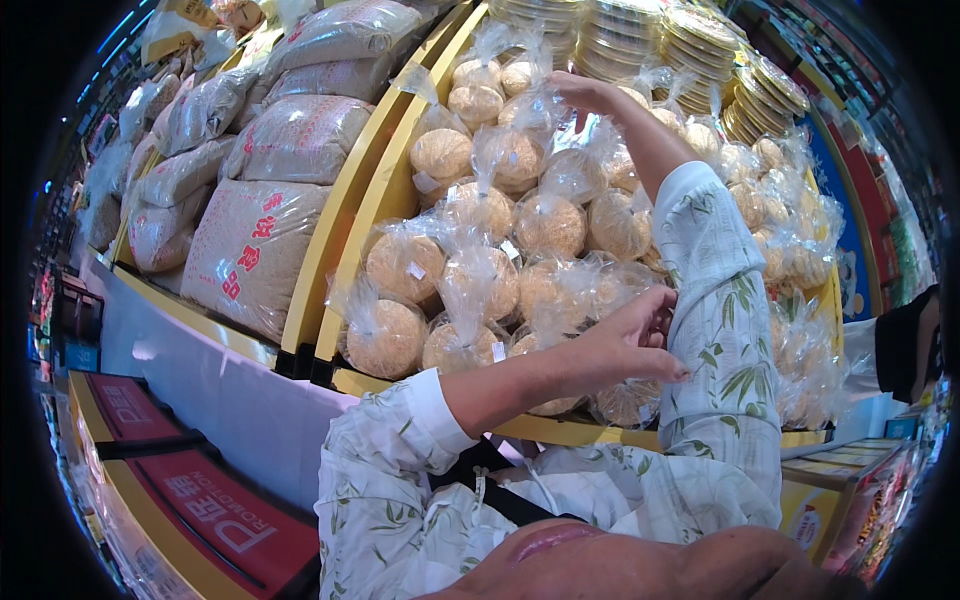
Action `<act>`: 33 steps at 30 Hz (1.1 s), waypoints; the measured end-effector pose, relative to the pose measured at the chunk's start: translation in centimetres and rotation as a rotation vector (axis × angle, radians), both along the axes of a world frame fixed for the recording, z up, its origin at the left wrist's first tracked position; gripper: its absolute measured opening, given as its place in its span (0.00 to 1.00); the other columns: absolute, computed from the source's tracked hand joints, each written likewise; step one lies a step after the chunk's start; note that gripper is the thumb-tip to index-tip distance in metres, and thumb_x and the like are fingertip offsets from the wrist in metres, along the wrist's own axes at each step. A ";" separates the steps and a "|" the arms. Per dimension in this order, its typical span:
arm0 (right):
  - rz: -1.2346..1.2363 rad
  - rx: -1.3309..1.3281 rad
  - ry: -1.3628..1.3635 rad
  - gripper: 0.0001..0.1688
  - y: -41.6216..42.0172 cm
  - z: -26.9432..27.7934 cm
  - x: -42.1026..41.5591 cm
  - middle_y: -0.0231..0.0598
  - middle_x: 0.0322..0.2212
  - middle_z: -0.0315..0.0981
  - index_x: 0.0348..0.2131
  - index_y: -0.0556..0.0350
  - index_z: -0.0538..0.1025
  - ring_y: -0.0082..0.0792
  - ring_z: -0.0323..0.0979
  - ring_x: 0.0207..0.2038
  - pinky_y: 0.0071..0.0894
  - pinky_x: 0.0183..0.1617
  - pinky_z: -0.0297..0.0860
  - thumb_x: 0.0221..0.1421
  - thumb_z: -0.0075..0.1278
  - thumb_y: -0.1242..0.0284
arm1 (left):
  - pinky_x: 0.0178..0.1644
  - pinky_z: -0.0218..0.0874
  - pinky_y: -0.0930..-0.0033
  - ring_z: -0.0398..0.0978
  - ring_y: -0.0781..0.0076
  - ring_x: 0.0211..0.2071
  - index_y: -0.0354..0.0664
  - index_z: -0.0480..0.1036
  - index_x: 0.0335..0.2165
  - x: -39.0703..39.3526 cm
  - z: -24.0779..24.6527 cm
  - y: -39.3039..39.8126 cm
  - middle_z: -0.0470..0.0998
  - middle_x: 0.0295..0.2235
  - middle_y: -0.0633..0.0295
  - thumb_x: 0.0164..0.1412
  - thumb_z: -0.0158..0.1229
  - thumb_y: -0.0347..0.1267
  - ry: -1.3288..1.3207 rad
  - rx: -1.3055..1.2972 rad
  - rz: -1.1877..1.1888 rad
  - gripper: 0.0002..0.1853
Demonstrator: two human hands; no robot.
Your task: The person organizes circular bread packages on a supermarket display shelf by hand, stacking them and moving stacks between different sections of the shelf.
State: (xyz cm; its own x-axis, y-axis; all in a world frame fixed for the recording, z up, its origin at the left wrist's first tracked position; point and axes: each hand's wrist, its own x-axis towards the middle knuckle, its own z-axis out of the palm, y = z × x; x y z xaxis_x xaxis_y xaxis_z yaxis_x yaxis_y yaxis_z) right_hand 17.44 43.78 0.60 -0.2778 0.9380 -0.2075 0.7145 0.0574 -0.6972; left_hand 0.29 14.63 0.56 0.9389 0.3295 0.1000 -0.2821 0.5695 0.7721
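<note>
My right hand point(583, 94) reaches over a yellow-edged display bin point(375, 196), at the far rows of round golden-brown cakes in knotted clear plastic bags. Its fingertips lie against or just behind a bag point(525, 112); whether they grip it cannot be told. Nearer to me, my left hand point(634, 337) hovers over the front bags, holding nothing visible. Its thumb is apart from its curled fingers and overlaps my right sleeve point(712, 300), white with green leaves. Below it sits another bagged cake point(626, 401). More bagged cakes point(551, 225) fill the bin between my hands.
Left of a yellow divider point(330, 247) lie large clear sacks point(251, 251) of beige grainy goods with red writing. Stacks of round gold-coloured packs point(622, 41) stand at the back. Red promotion boards point(217, 510) are at lower left, a carton point(814, 517) at lower right. Another person's dark-clad part point(904, 345) shows at right.
</note>
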 end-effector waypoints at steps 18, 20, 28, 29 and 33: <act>-0.386 0.395 0.034 0.16 14.2 -5.8 1.1 0.52 0.32 0.75 0.34 0.57 0.77 0.51 0.74 0.36 0.45 0.38 0.70 0.46 0.51 0.65 | 0.63 0.34 0.67 0.43 0.67 0.60 0.33 0.29 0.59 -0.7 -0.5 0.4 0.45 0.58 0.52 0.45 0.60 0.34 0.003 -0.062 0.210 0.55; -0.355 0.566 -0.075 0.14 12.6 -6.1 -1.5 0.49 0.32 0.76 0.30 0.56 0.78 0.47 0.75 0.34 0.41 0.36 0.71 0.47 0.50 0.65 | 0.64 0.33 0.67 0.42 0.67 0.60 0.33 0.28 0.59 -1.1 -0.8 0.4 0.43 0.58 0.52 0.45 0.60 0.35 0.023 -0.037 0.244 0.56; -0.607 0.865 -0.549 0.21 9.7 -2.5 0.8 0.42 0.29 0.76 0.29 0.53 0.78 0.43 0.74 0.37 0.38 0.39 0.70 0.56 0.35 0.62 | 0.58 0.46 0.67 0.54 0.70 0.54 0.35 0.36 0.59 -1.4 0.3 0.4 0.55 0.53 0.56 0.48 0.58 0.34 -0.013 0.008 0.053 0.48; -0.592 0.895 -0.439 0.21 9.2 -1.2 0.4 0.43 0.29 0.76 0.28 0.53 0.78 0.44 0.74 0.36 0.39 0.39 0.70 0.55 0.36 0.61 | 0.55 0.52 0.68 0.59 0.71 0.51 0.35 0.37 0.59 -1.6 0.0 0.4 0.58 0.51 0.56 0.50 0.56 0.33 -0.010 0.024 0.049 0.46; -0.605 1.160 -0.213 0.20 7.4 3.5 6.2 0.48 0.26 0.74 0.27 0.60 0.76 0.45 0.74 0.32 0.41 0.38 0.68 0.53 0.45 0.60 | 0.41 0.64 0.69 0.70 0.71 0.33 0.42 0.43 0.58 -0.6 -0.5 1.2 0.68 0.41 0.57 0.51 0.47 0.24 -0.007 0.038 -0.020 0.37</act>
